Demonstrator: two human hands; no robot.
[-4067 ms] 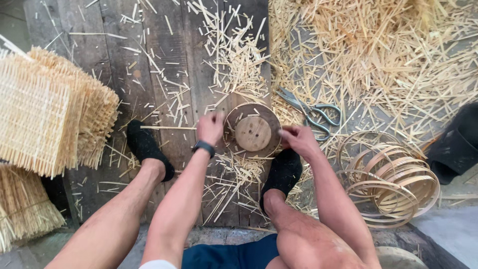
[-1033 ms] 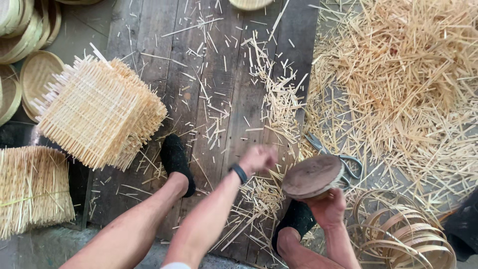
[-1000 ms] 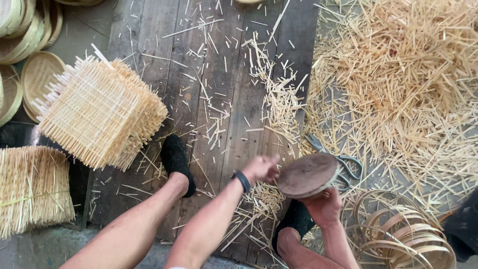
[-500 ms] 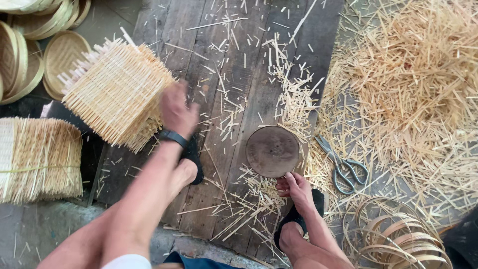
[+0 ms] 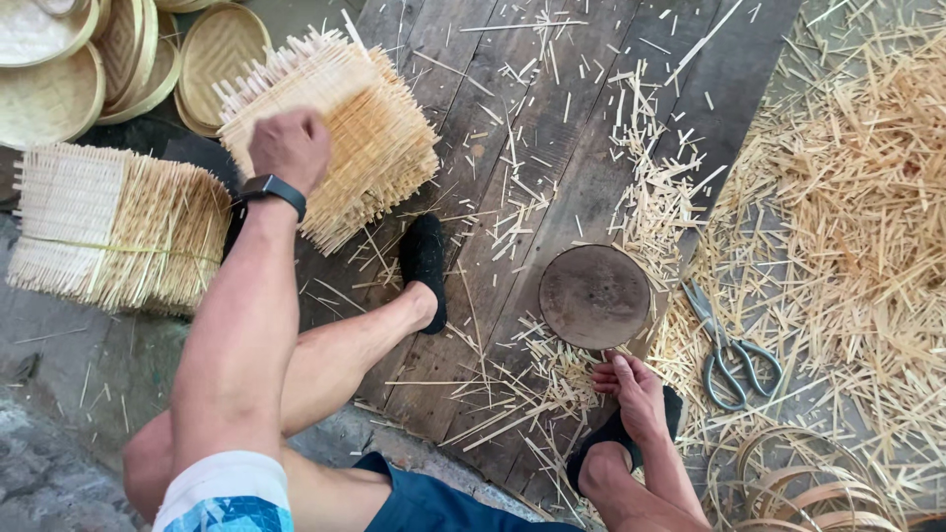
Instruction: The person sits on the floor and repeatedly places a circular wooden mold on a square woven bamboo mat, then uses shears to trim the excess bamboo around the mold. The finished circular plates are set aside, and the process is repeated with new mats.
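Left hand [image 5: 288, 148] stretched out over the top mat of the nearer stack of woven bamboo mats [image 5: 340, 128], knuckles up, fingers curled down onto the weave, seemingly gripping the top sheet; fingertips hidden under the hand, so cannot tell whether pinching or just pressing. Black watch [image 5: 268, 187] on that wrist. Stack tilted, loose strip ends sticking out at the edges, sitting partly on the dark wooden planks [image 5: 552, 148] within arm's reach. Second bundle of mats [image 5: 108, 227] tied and parked further left, apart. Right hand [image 5: 631, 389] low beside the right foot, fingers loosely together, resting among cut slivers, holding nothing, just below the round wooden disc [image 5: 594, 296] lying flat on the planks, likely kept central as a work base. Scissors [image 5: 727, 350] lying just right of the disc, handy. Heap of bamboo offcuts [image 5: 847, 197] at right. Bent bamboo hoops [image 5: 808, 483] lower right. Round finished trays [image 5: 118, 49] stacked top left
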